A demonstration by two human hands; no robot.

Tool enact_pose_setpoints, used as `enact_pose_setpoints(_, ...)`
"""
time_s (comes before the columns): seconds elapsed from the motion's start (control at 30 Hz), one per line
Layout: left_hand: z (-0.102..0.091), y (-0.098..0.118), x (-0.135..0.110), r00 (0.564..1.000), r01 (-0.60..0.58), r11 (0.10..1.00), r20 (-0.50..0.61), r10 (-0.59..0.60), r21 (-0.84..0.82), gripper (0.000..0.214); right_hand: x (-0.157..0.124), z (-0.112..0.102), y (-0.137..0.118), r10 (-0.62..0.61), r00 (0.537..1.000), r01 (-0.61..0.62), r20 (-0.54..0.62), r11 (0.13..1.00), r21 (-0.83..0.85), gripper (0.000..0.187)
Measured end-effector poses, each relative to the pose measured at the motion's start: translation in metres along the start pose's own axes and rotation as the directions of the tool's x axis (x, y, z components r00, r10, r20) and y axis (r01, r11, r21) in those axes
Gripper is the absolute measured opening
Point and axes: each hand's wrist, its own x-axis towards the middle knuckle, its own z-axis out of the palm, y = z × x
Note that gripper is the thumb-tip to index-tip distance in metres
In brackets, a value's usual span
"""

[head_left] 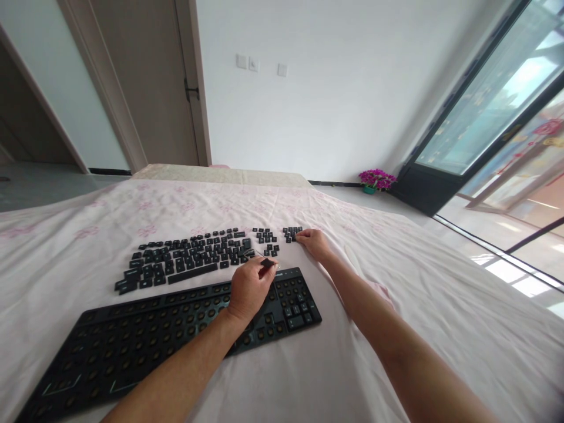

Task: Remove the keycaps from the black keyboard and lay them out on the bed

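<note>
A black keyboard (176, 317) lies aslant on the bed, most of its keys taken off and several still on at the number pad. My left hand (251, 288) is closed above its upper edge, gripping a keycap puller (267, 263) with a dark handle and thin wires. Beyond the keyboard, loose black keycaps (185, 255) are laid out in keyboard order, with the long space bar (192, 273) in front. My right hand (314, 242) pinches a keycap (296, 238) at the small group of number-pad keycaps on the right. Its fingertips partly cover that keycap.
A pale pink flowered sheet (352, 352) with wrinkles covers the bed under everything. Behind it are a white wall, a closed door (145, 76) at left, a pot of magenta flowers (377, 179) on the floor and a glass door at right.
</note>
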Motion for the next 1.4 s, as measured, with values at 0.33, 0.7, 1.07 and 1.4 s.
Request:
enact_pose_setpoints(0.33, 0.000, 0.000, -0.001, 0.999, -0.025, 0.998, 0.021, 0.024, 0.057, 0.015, -0.006, -0.002, -0.003, -0.005, 0.999, 0.007, -0.035, 0.998, 0.061, 0.016)
enact_pose_setpoints(0.7, 0.001, 0.010, -0.008, 0.982, -0.182, 0.916, 0.102, 0.156, 0.357, 0.029, -0.081, -0.019, -0.067, -0.440, 0.858, 0.320, 0.263, 0.860, 0.397, 0.044)
enact_pose_setpoints(1.07, 0.001, 0.009, -0.010, 0.924, -0.114, 0.993, 0.367, 0.105, 0.002, 0.022, -0.140, -0.036, -0.064, -0.445, 0.882, 0.379, 0.155, 0.866, 0.327, 0.031)
enact_pose_setpoints(1.4, 0.002, 0.004, 0.003, 0.820, -0.121, 0.992, 0.561, 0.117, -0.030, 0.025, -0.151, -0.043, -0.050, -0.459, 0.878, 0.397, 0.138, 0.858, 0.327, 0.036)
